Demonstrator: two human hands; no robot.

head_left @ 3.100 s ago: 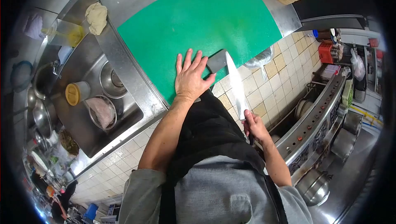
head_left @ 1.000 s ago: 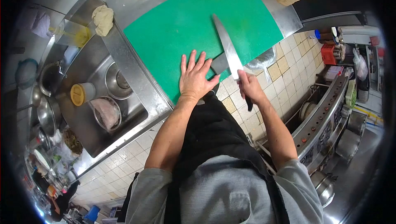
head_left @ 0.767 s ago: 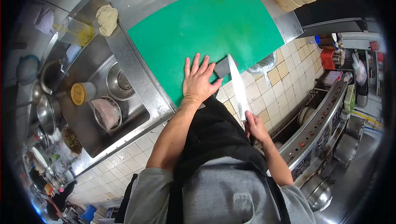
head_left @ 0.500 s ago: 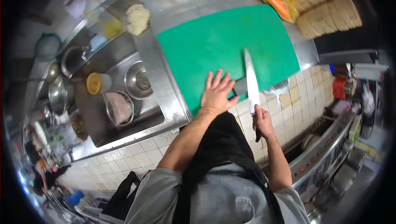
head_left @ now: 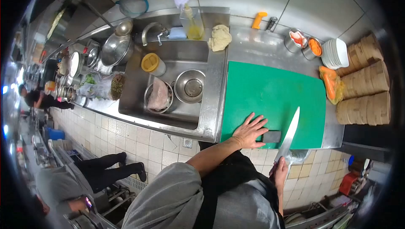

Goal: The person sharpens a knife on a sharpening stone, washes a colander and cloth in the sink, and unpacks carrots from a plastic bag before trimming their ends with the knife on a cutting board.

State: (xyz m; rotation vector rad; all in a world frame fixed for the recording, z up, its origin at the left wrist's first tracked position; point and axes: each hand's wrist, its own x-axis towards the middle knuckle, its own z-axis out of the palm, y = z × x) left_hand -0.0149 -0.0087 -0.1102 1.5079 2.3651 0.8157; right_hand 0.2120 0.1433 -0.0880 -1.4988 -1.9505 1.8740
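On our green board (head_left: 274,98), our left hand (head_left: 249,132) lies spread; right of the board, our right hand (head_left: 279,171) grips the knife (head_left: 289,135); left is the sink (head_left: 168,54).

The metal knife (head_left: 290,134) shines; the block (head_left: 272,136) looks matt.

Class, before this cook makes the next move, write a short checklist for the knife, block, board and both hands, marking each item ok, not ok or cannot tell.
1. Knife held by its handle in the right hand: ok.
2. Left hand away from the blade: ok, the grey block lies between them.
3. Block on the green board: ok.
4. Block well in from the board's edge: not ok, it lies right by the near edge.
5. Block steadied by the left hand: cannot tell, the fingers are at its left end but contact is unclear.
6. Board secured against slipping: cannot tell, its underside is hidden.
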